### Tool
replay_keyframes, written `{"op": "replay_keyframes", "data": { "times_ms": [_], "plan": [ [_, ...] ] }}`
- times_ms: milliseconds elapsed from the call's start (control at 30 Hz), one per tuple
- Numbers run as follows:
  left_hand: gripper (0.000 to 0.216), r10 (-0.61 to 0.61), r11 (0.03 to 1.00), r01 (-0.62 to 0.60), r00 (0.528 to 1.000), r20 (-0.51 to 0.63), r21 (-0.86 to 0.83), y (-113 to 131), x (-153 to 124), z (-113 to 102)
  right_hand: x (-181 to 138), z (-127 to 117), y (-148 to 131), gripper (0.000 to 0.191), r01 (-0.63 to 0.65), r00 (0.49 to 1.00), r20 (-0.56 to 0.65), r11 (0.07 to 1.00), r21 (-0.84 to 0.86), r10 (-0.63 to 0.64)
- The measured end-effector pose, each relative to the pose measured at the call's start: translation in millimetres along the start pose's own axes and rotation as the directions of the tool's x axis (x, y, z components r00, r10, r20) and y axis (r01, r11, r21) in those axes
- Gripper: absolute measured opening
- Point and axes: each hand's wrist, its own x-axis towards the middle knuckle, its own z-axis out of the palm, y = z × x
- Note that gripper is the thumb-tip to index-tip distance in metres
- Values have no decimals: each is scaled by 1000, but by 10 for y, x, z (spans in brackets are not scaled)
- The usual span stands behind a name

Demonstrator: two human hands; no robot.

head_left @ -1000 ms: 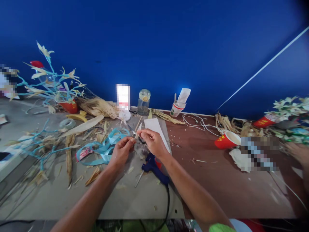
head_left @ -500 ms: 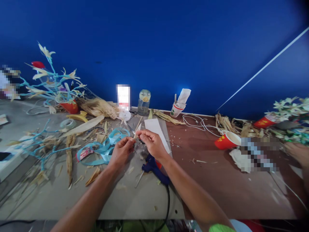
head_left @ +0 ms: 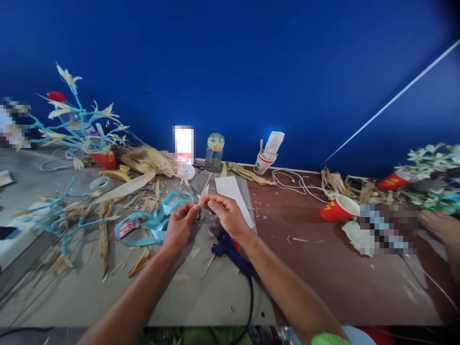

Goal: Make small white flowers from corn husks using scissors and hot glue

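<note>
A small pale strip of dried husk [head_left: 203,194] points upward between my two hands. My left hand [head_left: 181,224] pinches its lower end between thumb and forefinger. From the other side, my right hand [head_left: 227,214] has thumb and forefinger closed at the same strip, its other fingers loosely curled. Below my right wrist lies a dark blue glue gun [head_left: 235,256] with a black cord. A coil of light blue ribbon [head_left: 156,225] rests left of my left hand. Behind the right hand is a white strip of card [head_left: 232,191].
Blue-wrapped branches with husk flowers [head_left: 81,115] stand in a red cup [head_left: 105,158] at left. Husk scraps litter the tabletop. A glass jar [head_left: 214,153] stands by the wall. Another red cup [head_left: 339,208] tilts at right, near another person's hand [head_left: 440,227].
My hands stay nearly in place, with the fingers shifting slightly on the husk strip. At the far right, the other person's hand has moved a little.
</note>
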Motion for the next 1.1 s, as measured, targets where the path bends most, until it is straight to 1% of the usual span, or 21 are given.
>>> {"op": "replay_keyframes", "data": {
  "times_ms": [133,267,367,467,500,567,633,667,700,767,833,933,1100],
  "plan": [
    [27,-1,1000,0,1000,-11,-27,-11,16,-5,-9,23,-42,28,-31,1000,-2,998,59,31],
    [28,-11,998,11,1000,-5,-64,-13,34,-11,-16,32,-63,30,-44,999,-3,996,74,45],
    [26,-19,996,18,1000,-3,-85,10,24,-6,-19,37,-72,30,-57,998,0,996,75,58],
    [25,-34,992,33,999,-5,-125,50,2,9,-12,47,-74,29,-50,999,13,992,112,49],
    [25,-38,990,36,999,-10,-139,61,-4,14,-6,51,-69,30,-34,999,-13,990,136,36],
    [24,-43,987,39,999,-25,-158,72,-8,20,10,56,-44,32,3,993,-117,985,175,18],
    [24,-43,987,36,998,-37,-157,60,-3,21,25,61,-5,31,-2,978,-205,985,173,38],
    [24,-36,988,30,999,-37,-149,47,2,19,30,63,16,30,-26,975,-213,988,152,58],
    [24,-26,991,21,999,-33,-133,32,7,16,33,66,36,29,-56,978,-195,991,119,79],
    [23,5,997,-7,1000,-17,-82,5,12,11,33,75,64,27,-93,986,-136,995,31,96],
    [23,30,999,-31,1000,-3,-18,-3,7,12,28,84,67,24,-90,991,-110,993,-72,82],
    [24,45,997,-45,999,7,56,27,-18,28,17,86,36,20,-66,993,-110,977,-205,44],
    [25,38,995,-41,999,34,91,53,-41,51,9,60,0,20,-50,993,-115,950,-309,15]
  ]
}}
